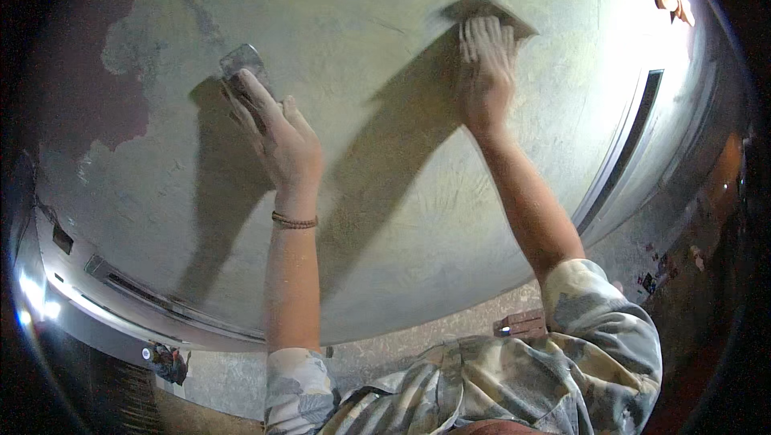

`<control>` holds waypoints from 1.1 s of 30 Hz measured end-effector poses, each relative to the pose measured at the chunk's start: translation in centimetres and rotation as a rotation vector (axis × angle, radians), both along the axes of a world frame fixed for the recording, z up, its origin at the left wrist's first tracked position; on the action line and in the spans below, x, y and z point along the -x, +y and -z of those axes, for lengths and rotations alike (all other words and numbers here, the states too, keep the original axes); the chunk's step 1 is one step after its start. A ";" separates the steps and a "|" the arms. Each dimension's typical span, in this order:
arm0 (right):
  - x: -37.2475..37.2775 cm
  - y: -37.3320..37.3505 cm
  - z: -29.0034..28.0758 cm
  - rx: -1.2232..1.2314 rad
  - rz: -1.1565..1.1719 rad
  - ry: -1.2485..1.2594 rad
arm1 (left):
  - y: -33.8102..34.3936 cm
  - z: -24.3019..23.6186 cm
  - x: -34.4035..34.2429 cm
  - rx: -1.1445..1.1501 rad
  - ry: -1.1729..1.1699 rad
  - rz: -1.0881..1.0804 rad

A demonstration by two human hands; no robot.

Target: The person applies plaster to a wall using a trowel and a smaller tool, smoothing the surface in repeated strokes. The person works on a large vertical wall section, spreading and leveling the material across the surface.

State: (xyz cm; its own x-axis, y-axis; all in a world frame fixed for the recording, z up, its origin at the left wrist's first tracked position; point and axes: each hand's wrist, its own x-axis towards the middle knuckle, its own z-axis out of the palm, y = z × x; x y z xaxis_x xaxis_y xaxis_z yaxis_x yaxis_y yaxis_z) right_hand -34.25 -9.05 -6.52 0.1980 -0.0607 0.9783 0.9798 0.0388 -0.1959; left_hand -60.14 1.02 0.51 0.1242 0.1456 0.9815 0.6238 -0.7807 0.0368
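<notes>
Both my arms reach up to a broad, pale green-grey plastered surface (418, 250) that looks like a ceiling. My right hand (487, 73) is pressed with its fingers extended against a brown sheet of sandpaper (514, 24), whose edges and corner stick out past the fingertips. To its left, my left hand (277, 130) is closed around a dark, glossy, round-cornered block (241, 57); its exact kind is unclear. The thumb side and fingers wrap its lower part. A braided bracelet (295, 220) circles my left wrist. White dust coats both hands.
A bare purplish patch (88, 65) borders the plaster at the far left. Long dark slots in the surface run along the right (622, 146) and lower left (136, 286). Bright lamps (36, 298) glow at the left edge. A person (167, 363) is visible below, lower left.
</notes>
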 end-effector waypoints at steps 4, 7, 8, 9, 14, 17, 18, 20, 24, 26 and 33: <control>5.2 -0.2 8.0 0.297 -0.009 -0.390 | 0.1 0.1 0.5 -0.054 0.023 0.013; 2.9 -2.3 10.7 0.359 -0.075 -0.280 | 0.0 0.3 0.4 -0.048 0.025 0.010; 1.8 -2.4 10.3 0.284 -0.048 -0.278 | 0.0 0.3 0.2 -0.039 0.020 0.017; 0.6 -2.1 9.2 0.229 0.005 -0.177 | -0.1 0.3 0.2 -0.036 0.024 0.006; 1.3 -0.4 7.4 0.033 0.024 0.022 | -0.4 0.1 0.3 -0.038 0.022 -0.013; 3.2 -1.2 12.1 0.244 -0.019 -0.165 | -0.6 0.0 0.5 -0.037 0.022 -0.007; 2.8 -1.9 12.9 0.221 0.002 -0.250 | -0.7 0.1 0.5 0.000 0.021 0.003; 0.6 -3.0 13.0 0.138 -0.093 -0.062 | -0.9 0.1 0.4 0.049 0.022 0.038; -1.8 -3.1 9.3 -0.052 0.125 0.424 | -1.2 0.1 0.3 0.043 0.060 -0.042; -0.7 -2.4 10.7 0.077 0.130 0.058 | -1.3 -0.1 0.3 0.016 0.071 -0.110; -1.2 -5.2 10.4 0.130 0.021 -0.047 | -1.5 -0.3 0.6 0.000 0.070 -0.070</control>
State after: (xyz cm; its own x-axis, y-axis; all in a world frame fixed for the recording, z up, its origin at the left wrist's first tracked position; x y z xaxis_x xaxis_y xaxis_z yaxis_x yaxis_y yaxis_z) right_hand -33.02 -14.24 -16.96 0.1521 0.0637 0.9863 0.9884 -0.0045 -0.1521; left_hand -60.70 -0.51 0.79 0.1821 0.1560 0.9708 0.6777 -0.7353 -0.0090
